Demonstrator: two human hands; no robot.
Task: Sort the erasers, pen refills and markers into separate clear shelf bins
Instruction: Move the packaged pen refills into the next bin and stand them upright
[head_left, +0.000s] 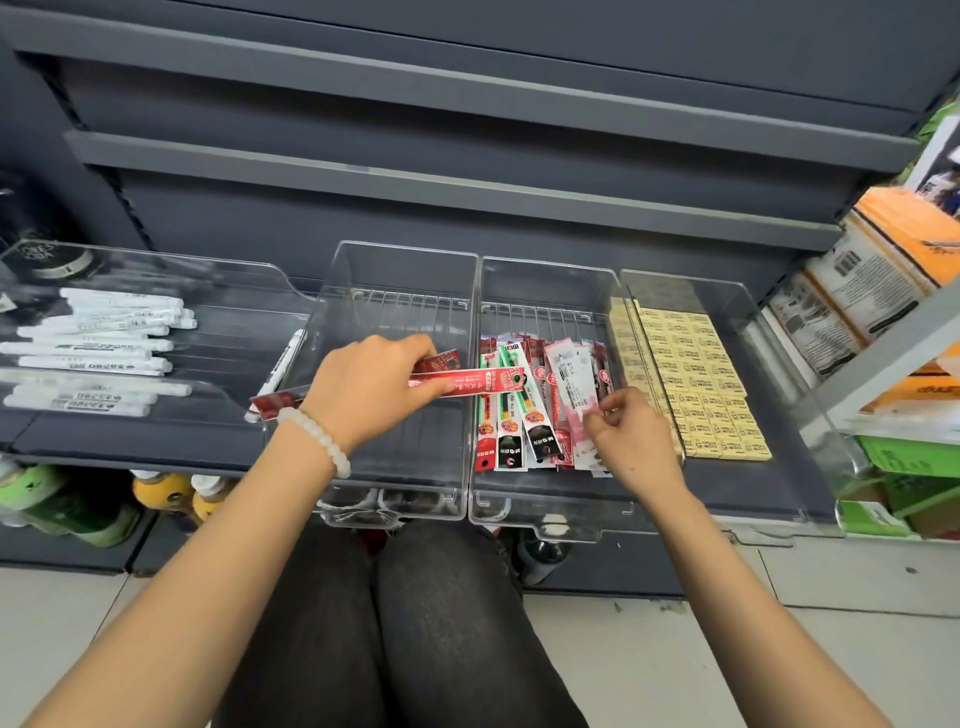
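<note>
Head view: refills mid-sort, four clear plastic shelf bins on a dark grey shelf (156, 441)

Left hand (363, 395) pinches a long red pen-refill packet (478, 378) across the wall between the near-empty second bin (400, 291) and the refill bin (545, 291); right hand (631, 441), fingers curled, pinches pink-and-white packets (582, 415) there. White markers (98, 348) lie in the left bin, yellow erasers (701, 384) in the right. Risk: a stray marker (283, 364) stands in the second bin, and the packet could snag the wall and fall short

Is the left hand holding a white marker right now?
No, the left hand holds a red pen refill pack over the bin second from left, while the white markers lie in the leftmost bin.
</note>
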